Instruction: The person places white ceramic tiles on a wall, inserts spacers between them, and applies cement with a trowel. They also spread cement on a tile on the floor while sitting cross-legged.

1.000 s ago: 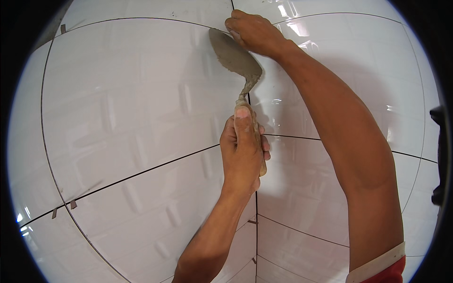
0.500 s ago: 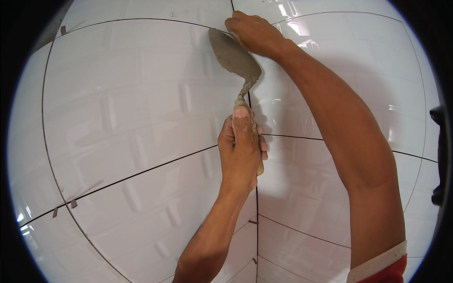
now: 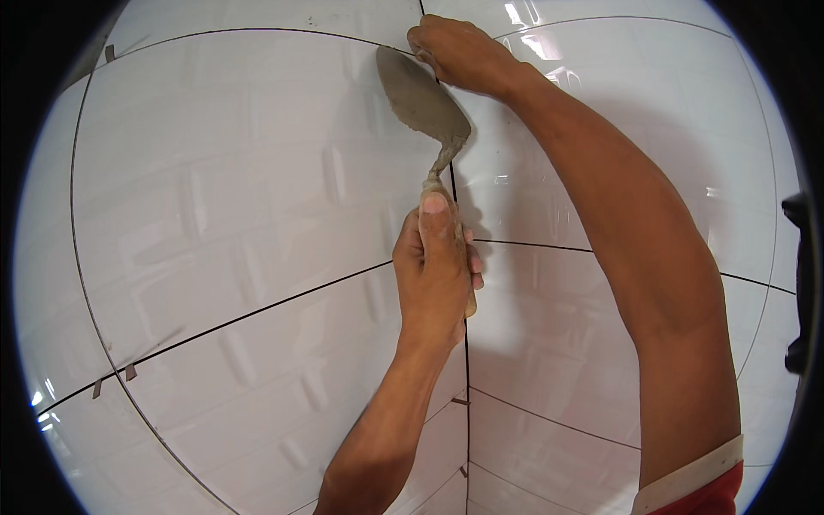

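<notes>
My left hand [image 3: 433,283] grips the wooden handle [image 3: 468,305] of a trowel, thumb along its top. The trowel's blade [image 3: 421,94], coated in grey cement-like paste, is raised beside the inside corner of two white tiled walls. My right hand [image 3: 455,56] is at the upper corner joint, just right of the blade's tip, with its fingers curled; whatever they hold, if anything, is hidden.
Large glossy white tiles cover the left wall [image 3: 223,189] and the right wall [image 3: 549,335], with dark joints between them. Small spacer clips [image 3: 130,372] stick out of the left wall's joints. A dark, blurred object [image 3: 796,283] is at the far right rim.
Both hands and the trowel appear slightly higher in the picture, the left hand and blade a little further left. Both grips look the same.
</notes>
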Available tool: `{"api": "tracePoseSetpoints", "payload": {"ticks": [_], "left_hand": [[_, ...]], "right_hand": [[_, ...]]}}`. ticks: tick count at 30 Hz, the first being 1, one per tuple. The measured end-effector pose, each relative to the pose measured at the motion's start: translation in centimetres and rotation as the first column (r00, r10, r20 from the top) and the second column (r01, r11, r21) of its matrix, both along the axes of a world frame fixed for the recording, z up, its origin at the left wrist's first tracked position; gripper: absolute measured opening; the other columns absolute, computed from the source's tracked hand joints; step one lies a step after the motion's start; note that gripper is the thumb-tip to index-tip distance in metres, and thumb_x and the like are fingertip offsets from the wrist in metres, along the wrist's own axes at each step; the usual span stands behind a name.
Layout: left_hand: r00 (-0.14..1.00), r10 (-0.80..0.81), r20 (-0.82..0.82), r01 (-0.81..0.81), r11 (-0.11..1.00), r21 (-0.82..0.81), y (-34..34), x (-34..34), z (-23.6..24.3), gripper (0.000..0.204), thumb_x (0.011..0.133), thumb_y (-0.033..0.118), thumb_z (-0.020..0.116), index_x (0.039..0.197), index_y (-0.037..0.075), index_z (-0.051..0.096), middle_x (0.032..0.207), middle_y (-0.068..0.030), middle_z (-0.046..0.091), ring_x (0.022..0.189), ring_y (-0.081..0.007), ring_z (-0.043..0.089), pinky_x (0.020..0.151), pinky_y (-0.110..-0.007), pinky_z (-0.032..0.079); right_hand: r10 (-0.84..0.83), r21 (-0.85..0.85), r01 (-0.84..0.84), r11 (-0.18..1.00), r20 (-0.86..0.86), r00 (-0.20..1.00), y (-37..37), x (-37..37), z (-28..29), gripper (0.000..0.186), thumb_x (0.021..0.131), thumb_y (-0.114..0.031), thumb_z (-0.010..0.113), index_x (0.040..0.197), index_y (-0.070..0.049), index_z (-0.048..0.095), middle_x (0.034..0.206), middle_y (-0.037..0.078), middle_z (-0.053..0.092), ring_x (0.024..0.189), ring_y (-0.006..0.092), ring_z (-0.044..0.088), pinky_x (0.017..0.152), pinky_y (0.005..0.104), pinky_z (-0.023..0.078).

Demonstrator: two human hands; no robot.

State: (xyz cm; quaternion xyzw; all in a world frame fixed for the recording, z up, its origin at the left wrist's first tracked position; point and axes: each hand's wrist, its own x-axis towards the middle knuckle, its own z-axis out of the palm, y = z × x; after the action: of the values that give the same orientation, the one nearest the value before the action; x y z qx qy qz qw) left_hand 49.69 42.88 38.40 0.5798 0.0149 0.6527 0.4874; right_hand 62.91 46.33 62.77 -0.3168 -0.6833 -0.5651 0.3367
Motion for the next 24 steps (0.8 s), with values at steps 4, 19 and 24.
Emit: {"api": "tracePoseSetpoints", "payload": {"ticks": [4, 19, 24], "left_hand": [[1.000, 0.028, -0.006, -0.028, 0.999, -0.017, 0.0, -0.2, 0.0, 0.060, 0.101, 0.066, 0.054, 0.100, 0.005, 0.051, 0.085, -0.0035, 0.053, 0.059, -0.0078, 0.051, 0.050, -0.024, 0.045], [0.980, 0.200, 0.023, -0.201, 0.967, 0.159, -3.3, 2.3, -3.7, 0.035, 0.109, 0.040, 0.056, 0.117, 0.005, 0.056, 0.091, 0.0013, 0.056, 0.079, -0.0056, 0.052, 0.068, -0.024, 0.046], [0.980, 0.195, -0.043, -0.177, 0.948, 0.264, -6.1, 1.8, -3.7, 0.045, 0.109, 0.044, 0.053, 0.128, 0.003, 0.055, 0.119, -0.0062, 0.053, 0.104, -0.0115, 0.054, 0.090, -0.029, 0.047]], "right_hand": [[0.038, -0.010, -0.038, 0.999, -0.031, 0.999, -0.4, 0.1, -0.7, 0.008, 0.099, -0.010, 0.058, 0.100, -0.003, 0.060, 0.101, 0.014, 0.059, 0.097, 0.0347, 0.061, 0.085, 0.0469, 0.050], [0.316, -0.019, -0.642, 0.766, -0.859, 0.402, -15.0, -0.7, -21.1, 0.036, 0.101, -0.018, 0.054, 0.129, 0.002, 0.064, 0.092, 0.008, 0.068, 0.081, 0.0102, 0.059, 0.073, 0.0288, 0.049], [0.282, -0.174, -0.783, 0.598, -0.869, 0.408, -17.6, -3.2, -29.6, 0.053, 0.103, -0.013, 0.049, 0.153, 0.003, 0.040, 0.134, 0.016, 0.060, 0.112, 0.0227, 0.060, 0.099, 0.0339, 0.048]]}}
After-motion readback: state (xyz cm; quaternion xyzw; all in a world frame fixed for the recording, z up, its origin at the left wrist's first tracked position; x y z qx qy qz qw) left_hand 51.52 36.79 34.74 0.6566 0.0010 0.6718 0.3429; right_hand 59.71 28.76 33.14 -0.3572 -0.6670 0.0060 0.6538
